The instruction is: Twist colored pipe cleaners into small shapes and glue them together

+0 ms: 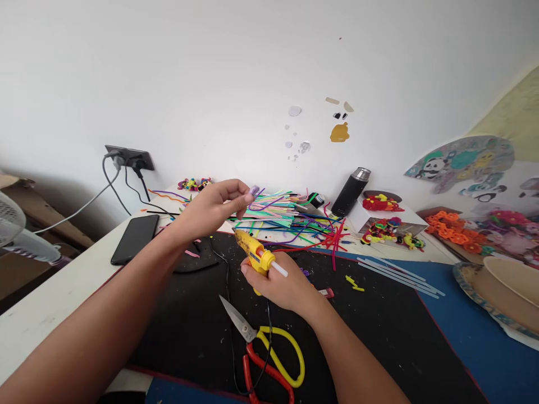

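My right hand [280, 283] is wrapped round the grip of a yellow hot glue gun [251, 248], with a whitish glue stick [279, 269] poking out of its back end. The gun's dark nozzle points up and away to the left. Above and left of it, my left hand [225, 201] pinches a small light-purple fuzzy piece [254, 191] between thumb and fingertips. Piece and nozzle are apart. Below the gun, scissors [248, 331] with one red and one yellow handle lie open on the black mat [185, 325], the gun's black cord running across them.
Many coloured pipe cleaners [278, 210] are piled by the wall. A black flask [351, 191] leans at the back right, near clear glue sticks [400, 275]. A phone [135, 239] lies left; a round dish [475, 292] stands right. Cords hang from the power socket [130, 157].
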Tool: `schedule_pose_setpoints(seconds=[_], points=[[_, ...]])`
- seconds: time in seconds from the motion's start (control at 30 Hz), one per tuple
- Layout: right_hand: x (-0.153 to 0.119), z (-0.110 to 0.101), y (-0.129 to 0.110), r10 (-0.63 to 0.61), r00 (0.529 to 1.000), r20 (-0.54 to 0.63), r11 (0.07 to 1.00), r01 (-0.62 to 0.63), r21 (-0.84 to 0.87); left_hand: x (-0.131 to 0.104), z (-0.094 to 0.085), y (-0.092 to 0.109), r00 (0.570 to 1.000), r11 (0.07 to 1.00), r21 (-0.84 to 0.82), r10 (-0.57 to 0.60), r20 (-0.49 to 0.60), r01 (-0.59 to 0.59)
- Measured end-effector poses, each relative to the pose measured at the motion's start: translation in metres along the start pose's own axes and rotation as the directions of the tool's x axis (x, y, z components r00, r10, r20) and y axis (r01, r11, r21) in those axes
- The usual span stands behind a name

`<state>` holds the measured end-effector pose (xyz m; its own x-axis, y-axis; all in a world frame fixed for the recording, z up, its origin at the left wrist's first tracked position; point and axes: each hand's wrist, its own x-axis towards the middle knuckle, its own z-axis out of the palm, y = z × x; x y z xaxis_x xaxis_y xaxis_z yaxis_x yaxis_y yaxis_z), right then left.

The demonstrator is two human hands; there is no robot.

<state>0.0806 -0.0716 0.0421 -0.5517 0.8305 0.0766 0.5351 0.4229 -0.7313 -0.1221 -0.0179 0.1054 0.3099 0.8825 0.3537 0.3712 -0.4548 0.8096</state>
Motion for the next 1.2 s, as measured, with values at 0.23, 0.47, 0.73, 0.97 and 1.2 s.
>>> schedule_pose_setpoints(seconds=[0.23,0.47,0.73,0.97,1.2], points=[[0.001,-0.002,0.002,0.001,1.000,-0.008,1.000,-0.001,0.001,-0.003,0.006,0.006,0.999,0.998,0.067,-0.012,-0.030,0.014],[0.003,0.000,0.008,0.007,0.999,-0.045,1.000,-0.008,-0.019,-0.003,0.011,0.004,0.996,0.993,0.114,-0.013,0.088,0.002],[0.003,0.003,0.011,0.017,0.998,-0.054,0.998,-0.021,-0.059,-0.002,0.010,0.002,0.985,0.994,0.108,0.009,-0.170,0.009],[0.003,0.001,0.010,0.027,0.997,-0.071,1.000,-0.027,0.003,-0.004,0.015,0.003,0.995,0.978,0.205,-0.021,-0.095,0.040],[0.004,0.001,0.013,0.041,0.996,-0.078,0.999,-0.041,0.003,-0.003,0.014,0.005,0.999,0.965,0.260,-0.008,-0.039,0.018]])
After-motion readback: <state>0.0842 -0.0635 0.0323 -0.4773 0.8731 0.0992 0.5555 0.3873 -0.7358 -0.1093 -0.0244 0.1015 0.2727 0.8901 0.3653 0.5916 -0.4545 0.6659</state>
